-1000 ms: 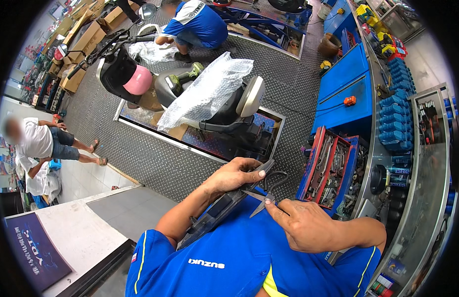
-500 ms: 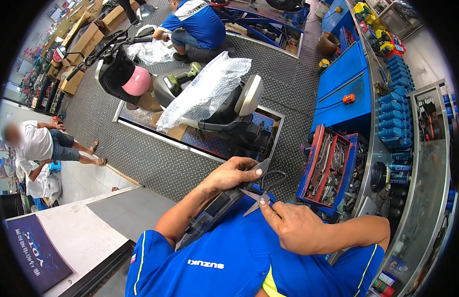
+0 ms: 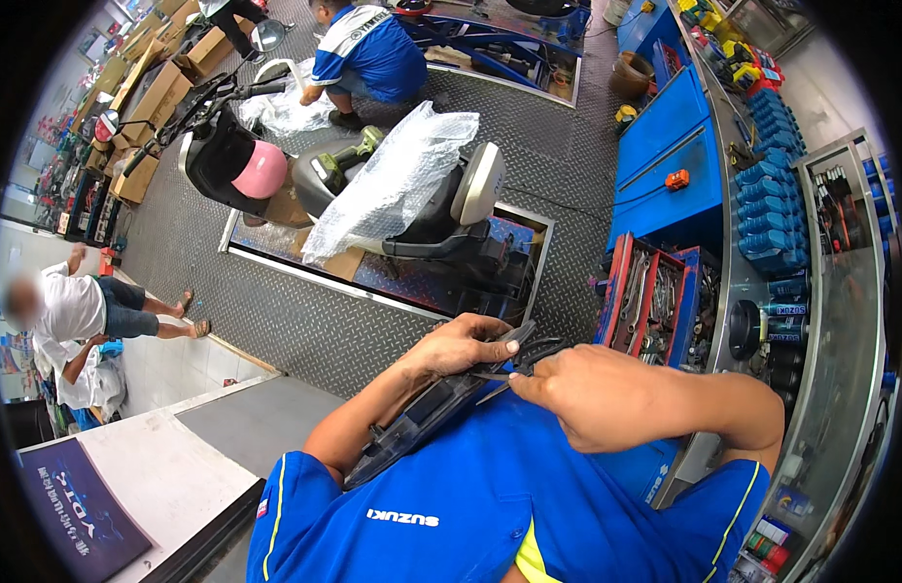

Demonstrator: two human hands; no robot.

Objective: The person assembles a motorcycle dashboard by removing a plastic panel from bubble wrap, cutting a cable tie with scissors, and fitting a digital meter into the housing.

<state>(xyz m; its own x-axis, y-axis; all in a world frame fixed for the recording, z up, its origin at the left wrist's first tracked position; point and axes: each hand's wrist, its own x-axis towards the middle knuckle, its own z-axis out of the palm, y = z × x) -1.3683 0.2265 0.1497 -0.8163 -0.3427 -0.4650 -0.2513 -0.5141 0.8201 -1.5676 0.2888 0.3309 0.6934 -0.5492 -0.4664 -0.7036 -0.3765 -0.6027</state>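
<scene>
A long black plastic part [image 3: 404, 439] lies slantwise against my chest. My left hand [image 3: 459, 348] is closed around its upper end, thumb on top. In my right hand [image 3: 585, 391] is a pair of scissors [image 3: 494, 393], held near the pivot. The metal blades are spread apart and point left, toward the black part beside my left fingers. Dark loops show just above my right hand. Whether a blade touches the black part cannot be made out, and my right fingertips are partly hidden.
Ahead stands a scooter [image 3: 427, 228] draped with bubble wrap [image 3: 388, 185]. To the right are a red toolbox [image 3: 621, 282] of wrenches and a blue cabinet [image 3: 665, 185]. One co-worker [image 3: 373, 58] crouches beyond the scooter; another person [image 3: 72, 306] stands at left.
My right hand has moved up and closer to my left hand, its back turned more toward the camera. The scissor blades have come closer together and now lie against or near the black part.
</scene>
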